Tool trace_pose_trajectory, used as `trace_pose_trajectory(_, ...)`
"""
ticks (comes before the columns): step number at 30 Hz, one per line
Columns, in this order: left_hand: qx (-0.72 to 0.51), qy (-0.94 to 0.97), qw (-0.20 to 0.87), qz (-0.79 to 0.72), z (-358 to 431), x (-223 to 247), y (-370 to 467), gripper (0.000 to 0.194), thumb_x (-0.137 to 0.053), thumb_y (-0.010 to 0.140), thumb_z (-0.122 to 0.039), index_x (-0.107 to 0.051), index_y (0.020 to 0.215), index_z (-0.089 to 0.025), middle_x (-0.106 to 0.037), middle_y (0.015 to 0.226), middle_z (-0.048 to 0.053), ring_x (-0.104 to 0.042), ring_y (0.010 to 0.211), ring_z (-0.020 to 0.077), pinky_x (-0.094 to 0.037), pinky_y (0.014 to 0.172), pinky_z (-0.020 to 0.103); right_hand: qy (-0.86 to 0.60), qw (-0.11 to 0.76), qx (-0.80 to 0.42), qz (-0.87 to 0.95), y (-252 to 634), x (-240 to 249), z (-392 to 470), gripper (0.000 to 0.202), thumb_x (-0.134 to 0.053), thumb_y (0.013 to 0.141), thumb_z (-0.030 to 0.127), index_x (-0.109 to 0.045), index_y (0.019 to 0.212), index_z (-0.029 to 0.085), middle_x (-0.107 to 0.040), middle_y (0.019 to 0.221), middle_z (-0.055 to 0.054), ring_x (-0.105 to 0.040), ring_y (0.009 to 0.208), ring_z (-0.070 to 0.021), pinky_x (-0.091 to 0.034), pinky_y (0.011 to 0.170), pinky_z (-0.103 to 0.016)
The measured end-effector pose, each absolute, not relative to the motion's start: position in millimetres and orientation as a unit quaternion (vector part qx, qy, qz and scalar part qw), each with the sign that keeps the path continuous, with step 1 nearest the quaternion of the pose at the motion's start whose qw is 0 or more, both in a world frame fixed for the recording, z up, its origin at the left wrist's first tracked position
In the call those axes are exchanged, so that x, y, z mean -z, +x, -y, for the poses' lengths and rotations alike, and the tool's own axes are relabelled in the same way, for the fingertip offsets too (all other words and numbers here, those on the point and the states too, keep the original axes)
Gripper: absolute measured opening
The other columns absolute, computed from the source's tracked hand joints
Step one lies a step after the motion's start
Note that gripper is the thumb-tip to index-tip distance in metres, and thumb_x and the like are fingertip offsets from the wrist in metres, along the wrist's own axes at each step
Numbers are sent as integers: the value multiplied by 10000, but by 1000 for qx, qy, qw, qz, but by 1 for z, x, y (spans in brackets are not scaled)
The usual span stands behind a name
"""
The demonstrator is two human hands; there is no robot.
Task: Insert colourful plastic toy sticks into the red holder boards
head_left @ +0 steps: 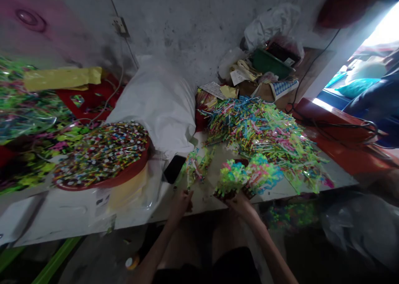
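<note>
My left hand (181,203) is at the table's front edge, its fingertips pinched together at the lower end of a thin pale green plastic stick (188,179). Just beyond it lies a small loose group of coloured plastic sticks (198,163). My right hand (242,205) is closed at the front edge of a dark brown holder (220,195); its fingertips are partly hidden. Packed upright in that holder are bright green, pink and blue plastic pieces (262,171). A black phone (174,169) rests on the table beyond my left hand.
A big heap of coloured plastic sticks (258,126) covers the table's right side. On the left stands a red basin (134,174) full of small coloured pieces. A stuffed white sack (158,101) leans against the wall. Cables (343,126) hang at right, near a person's leg (370,95).
</note>
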State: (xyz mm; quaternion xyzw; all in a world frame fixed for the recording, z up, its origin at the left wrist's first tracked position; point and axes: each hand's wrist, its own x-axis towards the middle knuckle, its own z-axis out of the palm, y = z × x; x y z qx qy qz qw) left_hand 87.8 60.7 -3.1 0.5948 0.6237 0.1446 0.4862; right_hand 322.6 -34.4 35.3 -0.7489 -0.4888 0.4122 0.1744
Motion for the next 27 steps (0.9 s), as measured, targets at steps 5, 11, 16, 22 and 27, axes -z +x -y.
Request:
trace_pose_trajectory(5,-265,551,535,-583,-12,-26,80,497,-387,738,-693,-421,869,-215,-557,464,-56,-573,417,173,-437,468,269,-652,236,-525,493,280,-49,47,394,-484,796,486,-643,661,152,-653,574,-28,-601,503,-150,-428,451,-215)
trace_pose_trajectory(11,-323,587,474,-572,42,-44,81,434,-433,785,-604,-532,948,-214,-702,843,63,-677,768,220,-523,695,309,-581,364,-537,491,238,-51,35,448,-539,760,575,-604,929,166,-642,697,-3,-545,488,-87,-402,436,-178)
trace_pose_trajectory(16,-263,649,484,-525,50,-45,83,265,-401,838,-423,-548,944,-230,-709,844,29,-674,765,175,-503,653,240,-557,404,-577,440,242,-57,42,479,-564,710,634,-564,778,160,-555,532,45,-486,395,-77,-396,392,-189)
trace_pose_trajectory(22,-127,748,405,-510,45,-64,87,203,-497,836,-379,-610,977,-287,-712,797,-4,-675,734,169,-467,645,207,-573,384,-603,402,271,-67,64,479,-663,604,614,-626,714,149,-658,647,-18,-628,574,-170,-525,530,-279)
trace_pose_trajectory(27,-150,739,362,-548,8,-16,67,342,-415,884,-407,-483,1184,-260,-677,947,10,-652,854,163,-473,766,256,-681,417,-469,377,330,-46,68,511,-647,570,652,-655,680,153,-706,700,-86,-670,680,-247,-548,630,-356)
